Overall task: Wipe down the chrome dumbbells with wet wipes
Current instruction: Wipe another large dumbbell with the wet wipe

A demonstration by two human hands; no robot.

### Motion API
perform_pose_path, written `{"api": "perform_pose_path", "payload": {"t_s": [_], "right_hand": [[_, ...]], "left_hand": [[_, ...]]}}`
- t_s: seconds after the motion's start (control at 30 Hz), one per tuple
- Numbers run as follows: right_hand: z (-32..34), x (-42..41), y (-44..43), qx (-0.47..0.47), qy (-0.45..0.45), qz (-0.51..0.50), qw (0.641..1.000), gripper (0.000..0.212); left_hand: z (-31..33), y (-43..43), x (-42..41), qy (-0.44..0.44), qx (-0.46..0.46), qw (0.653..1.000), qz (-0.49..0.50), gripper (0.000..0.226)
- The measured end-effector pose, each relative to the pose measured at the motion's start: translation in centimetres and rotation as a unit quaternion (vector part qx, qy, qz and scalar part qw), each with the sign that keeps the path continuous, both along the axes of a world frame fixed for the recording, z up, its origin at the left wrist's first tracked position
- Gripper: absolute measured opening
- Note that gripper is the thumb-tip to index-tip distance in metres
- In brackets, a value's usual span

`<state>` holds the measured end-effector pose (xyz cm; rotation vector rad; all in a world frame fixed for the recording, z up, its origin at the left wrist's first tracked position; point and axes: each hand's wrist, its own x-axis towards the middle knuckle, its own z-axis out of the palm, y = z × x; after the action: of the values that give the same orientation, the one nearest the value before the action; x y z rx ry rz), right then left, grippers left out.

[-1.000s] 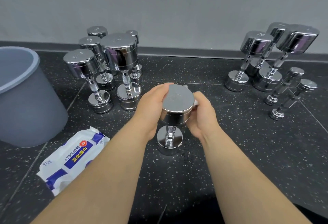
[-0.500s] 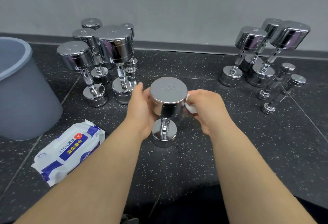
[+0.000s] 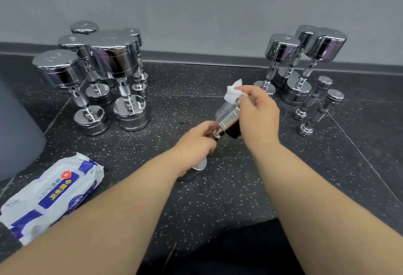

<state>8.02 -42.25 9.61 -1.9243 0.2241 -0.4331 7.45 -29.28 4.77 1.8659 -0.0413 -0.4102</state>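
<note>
A chrome dumbbell [image 3: 229, 118] lies tilted in the middle of the floor, its upper head leaning away to the right and its lower head [image 3: 197, 169] half hidden under my wrist. My left hand [image 3: 196, 141] grips its handle. My right hand [image 3: 258, 113] pinches a crumpled white wet wipe [image 3: 234, 91] against the far face of the upper head. Several chrome dumbbells [image 3: 115, 74] stand upright at the left. More dumbbells [image 3: 303, 65] stand at the right.
A blue-and-white pack of wet wipes [image 3: 52, 196] lies on the dark speckled floor [image 3: 218, 198] at the near left. Part of a grey bin [image 3: 17, 135] shows at the left edge. Two small dumbbells [image 3: 316, 106] lean at the far right. A grey wall runs behind.
The dumbbell has gone from upright to tilted toward the right. My left hand has dropped from the top head to the handle, and my right hand has brought the wipe over the far face.
</note>
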Motion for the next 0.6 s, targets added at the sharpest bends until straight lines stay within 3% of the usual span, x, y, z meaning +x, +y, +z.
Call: {"api": "perform_pose_path", "payload": {"t_s": [0.07,0.13,0.27,0.37,0.6], "right_hand": [[-0.6,0.7,-1.9,0.034,0.022,-0.018,0.999,0.029],[-1.9,1.6,-4.3,0.054,0.056,-0.037,0.996,0.029],[-4.1,3.5,-8.6,0.015,0.124,-0.031,0.992,0.034],[-5.4,4.2,-10.3,-0.060,0.177,-0.015,0.982,0.036],[-9.1,2.0,-8.5,-0.203,0.218,0.045,0.953,0.030]], "left_hand": [[-1.1,-1.2,0.7,-0.070,0.215,0.971,-0.081,0.044],[-2.2,-3.0,2.0,-0.127,0.314,0.935,-0.102,0.028],[-4.0,-6.1,3.7,-0.194,0.417,0.880,-0.121,0.019],[-4.9,-7.9,4.3,-0.179,0.470,0.846,-0.180,0.020],[-5.6,-10.6,4.0,-0.105,0.531,0.818,-0.195,0.029]]}}
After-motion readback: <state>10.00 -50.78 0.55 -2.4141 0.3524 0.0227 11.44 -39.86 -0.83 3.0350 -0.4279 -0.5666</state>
